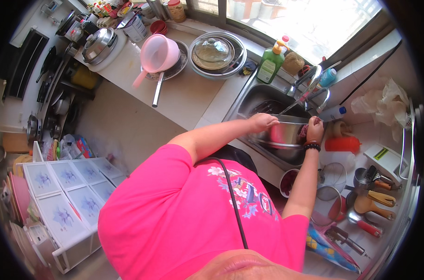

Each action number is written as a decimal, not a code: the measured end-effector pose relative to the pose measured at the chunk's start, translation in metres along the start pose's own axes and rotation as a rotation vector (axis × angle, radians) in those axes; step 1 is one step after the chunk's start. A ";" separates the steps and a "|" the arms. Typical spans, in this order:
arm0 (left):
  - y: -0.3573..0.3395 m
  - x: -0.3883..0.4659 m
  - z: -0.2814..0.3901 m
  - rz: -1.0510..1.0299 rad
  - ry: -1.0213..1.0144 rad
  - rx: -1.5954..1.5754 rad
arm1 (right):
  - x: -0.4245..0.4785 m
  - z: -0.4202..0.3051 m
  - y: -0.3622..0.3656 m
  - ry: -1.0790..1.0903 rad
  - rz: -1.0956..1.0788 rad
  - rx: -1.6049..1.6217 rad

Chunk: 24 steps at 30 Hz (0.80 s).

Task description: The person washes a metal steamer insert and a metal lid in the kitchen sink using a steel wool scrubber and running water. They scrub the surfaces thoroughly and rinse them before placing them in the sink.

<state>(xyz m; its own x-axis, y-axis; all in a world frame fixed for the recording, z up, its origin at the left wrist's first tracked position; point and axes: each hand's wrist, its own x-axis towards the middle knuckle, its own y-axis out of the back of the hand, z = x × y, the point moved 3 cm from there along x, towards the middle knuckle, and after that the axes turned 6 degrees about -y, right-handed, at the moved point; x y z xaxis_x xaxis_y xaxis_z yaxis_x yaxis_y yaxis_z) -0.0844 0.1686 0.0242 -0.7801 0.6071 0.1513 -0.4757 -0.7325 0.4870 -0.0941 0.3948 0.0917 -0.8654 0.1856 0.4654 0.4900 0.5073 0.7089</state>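
Note:
A shiny steel basin or pot [285,129], its side reflecting pink, is held tilted over the steel sink [247,99]. My left hand [264,121] grips its rim on the left. At the right rim, my right hand [315,128] is closed, with a dark red thing [304,132] beside it that I cannot identify; beaded bracelets circle that wrist. From the chrome faucet [313,82], a thin stream of water runs down near my left hand. Dark items [268,105] lie in the sink behind the basin, partly hidden.
A green pump bottle [270,64] stands behind the sink. On the counter left are a pink dipper [159,54] over a pan and a stacked bowl with a glass lid [213,50]. Strainers [332,175], a red squeeze bottle [343,144] and utensils lie at right. A bowl [289,182] sits below my right forearm.

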 end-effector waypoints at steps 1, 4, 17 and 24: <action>0.002 -0.001 -0.003 0.004 0.001 -0.018 | 0.002 0.000 -0.003 -0.021 -0.013 -0.015; 0.005 -0.001 -0.001 0.032 0.004 0.058 | 0.008 -0.006 -0.002 -0.071 -0.062 -0.055; -0.005 0.020 0.025 0.105 0.091 0.409 | -0.040 -0.077 -0.028 -0.013 -0.093 -0.221; -0.007 0.023 0.027 0.049 -0.003 0.392 | -0.008 0.055 -0.020 -0.257 0.044 0.129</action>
<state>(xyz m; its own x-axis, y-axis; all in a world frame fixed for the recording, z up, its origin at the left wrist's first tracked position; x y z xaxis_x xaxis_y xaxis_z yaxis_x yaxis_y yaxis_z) -0.0879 0.1962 0.0470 -0.7966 0.5755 0.1852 -0.2456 -0.5880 0.7707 -0.1027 0.4292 0.0448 -0.8500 0.4086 0.3326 0.5243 0.5936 0.6105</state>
